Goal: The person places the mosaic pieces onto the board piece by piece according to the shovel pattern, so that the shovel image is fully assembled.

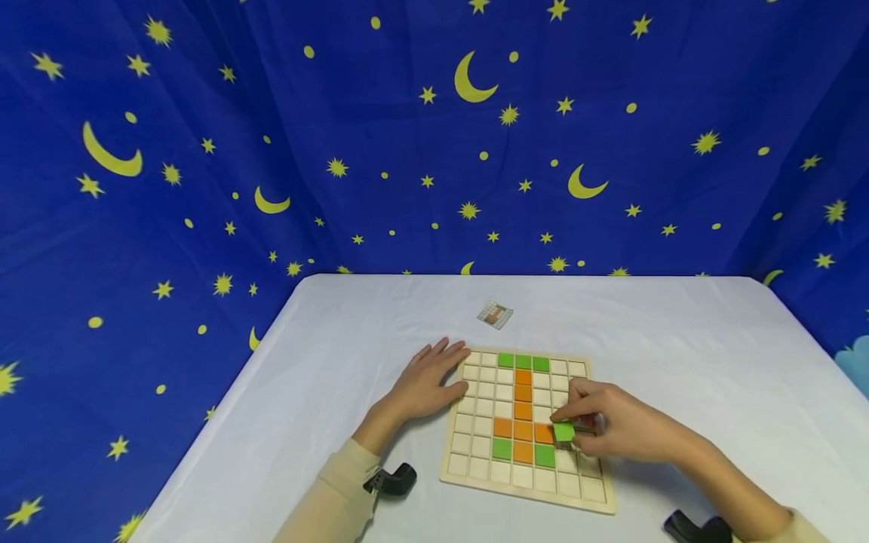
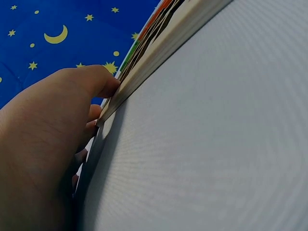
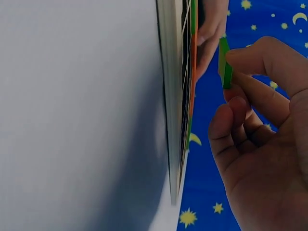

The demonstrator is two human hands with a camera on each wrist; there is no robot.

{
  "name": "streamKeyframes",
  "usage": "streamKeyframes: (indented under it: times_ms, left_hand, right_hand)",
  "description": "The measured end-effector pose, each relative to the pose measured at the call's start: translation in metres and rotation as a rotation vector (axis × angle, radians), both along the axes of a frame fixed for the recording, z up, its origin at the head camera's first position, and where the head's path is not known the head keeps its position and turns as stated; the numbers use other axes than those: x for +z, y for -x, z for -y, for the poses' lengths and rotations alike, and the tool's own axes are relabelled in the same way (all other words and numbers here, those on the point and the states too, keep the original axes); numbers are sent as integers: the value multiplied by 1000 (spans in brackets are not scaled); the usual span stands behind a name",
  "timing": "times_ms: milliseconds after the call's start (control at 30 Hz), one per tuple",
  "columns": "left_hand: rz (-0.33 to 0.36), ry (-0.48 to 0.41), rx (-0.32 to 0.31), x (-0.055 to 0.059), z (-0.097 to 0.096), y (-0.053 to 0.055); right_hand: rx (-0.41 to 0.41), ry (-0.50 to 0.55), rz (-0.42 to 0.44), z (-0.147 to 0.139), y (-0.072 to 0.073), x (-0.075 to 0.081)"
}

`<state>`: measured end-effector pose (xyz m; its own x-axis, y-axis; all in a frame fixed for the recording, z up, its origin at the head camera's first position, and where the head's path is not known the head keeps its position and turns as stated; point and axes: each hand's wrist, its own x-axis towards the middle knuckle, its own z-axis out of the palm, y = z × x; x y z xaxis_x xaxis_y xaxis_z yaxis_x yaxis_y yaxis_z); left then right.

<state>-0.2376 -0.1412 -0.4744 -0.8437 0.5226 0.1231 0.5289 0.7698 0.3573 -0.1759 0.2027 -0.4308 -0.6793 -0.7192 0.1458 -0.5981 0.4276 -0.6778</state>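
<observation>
A wooden grid board (image 1: 529, 494) lies on the table, with orange tiles (image 1: 523, 393) and green tiles (image 1: 502, 449) in some of its squares and plain pale squares around them. My right hand (image 1: 614, 422) pinches a green tile (image 1: 563, 433) between thumb and fingers over the board's right half. The right wrist view shows this green tile (image 3: 225, 62) edge-on, held apart from the board. At the board's left edge rests my left hand (image 1: 424, 385), its fingers extended and the thumb touching the wooden rim (image 2: 125, 91).
Behind the board a small pattern card (image 1: 495, 314) lies on the white tablecloth (image 1: 366, 317). A blue curtain (image 1: 407, 136) with yellow moons and stars hangs along the back and the sides. Dark wrist devices (image 1: 394, 480) sit by both wrists.
</observation>
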Motion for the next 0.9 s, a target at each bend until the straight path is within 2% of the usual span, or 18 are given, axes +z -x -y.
streamKeyframes:
  times_ms: [267,467,900]
  left_hand:
    - [2,3,6,0,0,1]
    - [5,8,9,2,-1,0]
    - [2,12,8,2,-1,0]
  right_hand:
    - [68,-47,12,22,-7,0]
    - [117,-54,-53,37,-14,0]
    - [156,-124,-20,56,-21,-5]
